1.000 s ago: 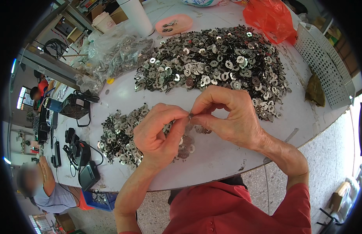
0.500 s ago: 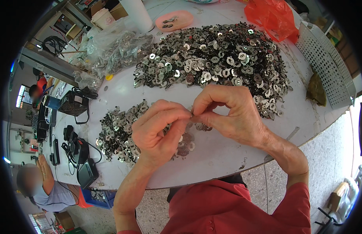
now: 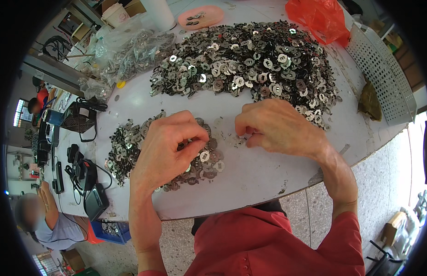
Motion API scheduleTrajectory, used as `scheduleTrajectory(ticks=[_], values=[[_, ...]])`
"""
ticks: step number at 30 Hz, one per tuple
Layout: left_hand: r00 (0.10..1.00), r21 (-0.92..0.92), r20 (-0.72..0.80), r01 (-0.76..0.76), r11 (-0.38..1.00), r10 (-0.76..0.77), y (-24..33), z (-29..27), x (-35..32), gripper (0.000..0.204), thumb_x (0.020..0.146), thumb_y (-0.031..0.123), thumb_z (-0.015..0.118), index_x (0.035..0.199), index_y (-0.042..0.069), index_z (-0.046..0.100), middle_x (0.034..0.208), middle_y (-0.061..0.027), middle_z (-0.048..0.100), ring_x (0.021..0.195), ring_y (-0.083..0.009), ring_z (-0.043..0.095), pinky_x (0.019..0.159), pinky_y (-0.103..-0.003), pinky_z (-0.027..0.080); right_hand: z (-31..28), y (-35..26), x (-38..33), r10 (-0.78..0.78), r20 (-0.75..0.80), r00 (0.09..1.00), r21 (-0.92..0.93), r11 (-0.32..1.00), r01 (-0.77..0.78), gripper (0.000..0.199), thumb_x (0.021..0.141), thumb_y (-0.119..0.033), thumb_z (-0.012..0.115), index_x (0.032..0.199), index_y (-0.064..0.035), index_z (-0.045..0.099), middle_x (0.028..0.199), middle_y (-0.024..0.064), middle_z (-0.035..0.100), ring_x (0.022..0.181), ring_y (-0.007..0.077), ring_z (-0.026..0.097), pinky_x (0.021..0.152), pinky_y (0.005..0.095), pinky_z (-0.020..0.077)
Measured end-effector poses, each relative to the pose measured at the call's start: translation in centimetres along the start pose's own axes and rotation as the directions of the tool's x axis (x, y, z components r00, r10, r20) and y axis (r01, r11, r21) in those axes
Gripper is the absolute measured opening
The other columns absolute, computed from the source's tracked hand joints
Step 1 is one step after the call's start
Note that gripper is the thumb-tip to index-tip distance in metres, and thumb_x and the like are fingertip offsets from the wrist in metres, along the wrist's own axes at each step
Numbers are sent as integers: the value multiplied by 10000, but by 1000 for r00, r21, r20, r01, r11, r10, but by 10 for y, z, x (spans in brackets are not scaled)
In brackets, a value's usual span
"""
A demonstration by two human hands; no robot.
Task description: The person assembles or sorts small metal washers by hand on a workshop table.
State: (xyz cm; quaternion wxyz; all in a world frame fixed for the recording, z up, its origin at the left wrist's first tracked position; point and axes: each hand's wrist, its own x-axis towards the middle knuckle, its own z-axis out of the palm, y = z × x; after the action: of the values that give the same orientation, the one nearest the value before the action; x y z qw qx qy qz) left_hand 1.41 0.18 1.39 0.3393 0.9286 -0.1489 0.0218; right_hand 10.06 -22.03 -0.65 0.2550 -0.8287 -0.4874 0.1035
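My left hand (image 3: 170,145) hovers over the near, smaller pile of round slotted metal discs (image 3: 126,147), thumb and fingers drawn together in a pinch. Whatever it holds is hidden by the fingers. To the right, my right hand (image 3: 284,126) is low over the white table, its thumb and forefinger curled together; anything between them is too small to make out. Tiny loose bits (image 3: 236,140) lie by its fingertips. Beyond both hands spreads a much larger heap of the same metal discs (image 3: 241,64).
A pink dish (image 3: 202,17) holds a few pieces at the back. Clear bags of parts (image 3: 135,55) lie at far left, chargers and cables (image 3: 87,172) nearer. A red plastic bag (image 3: 319,20) and a perforated grey basket (image 3: 381,73) stand at right. Another person sits at left.
My hands were together, fingertips meeting; now they are apart. The left has moved left over the small pile, the right slightly right. The whole view has shifted a little.
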Motion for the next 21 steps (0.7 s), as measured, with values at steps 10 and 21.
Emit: scheduleTrajectory(ticks=[10, 21], values=[[989, 40, -133, -62, 997, 67, -3, 16, 5, 115, 745, -35, 631, 853, -4, 654, 831, -93, 601, 721, -264, 591, 598, -333, 459, 21, -12, 4, -69, -30, 997, 167, 983, 73, 74, 732, -44, 647, 806, -44, 638, 788, 98, 625, 754, 300, 621, 678, 399, 476], [974, 254, 56, -228, 940, 221, 4, 27, 5, 222, 782, 75, 659, 996, 16, 659, 1075, -87, 632, 1061, -294, 544, 943, -422, 405, -26, 21, -2, 163, -245, 956, 23, 987, -162, 89, 714, -32, 654, 796, -6, 635, 747, 107, 647, 655, 241, 642, 607, 343, 491]])
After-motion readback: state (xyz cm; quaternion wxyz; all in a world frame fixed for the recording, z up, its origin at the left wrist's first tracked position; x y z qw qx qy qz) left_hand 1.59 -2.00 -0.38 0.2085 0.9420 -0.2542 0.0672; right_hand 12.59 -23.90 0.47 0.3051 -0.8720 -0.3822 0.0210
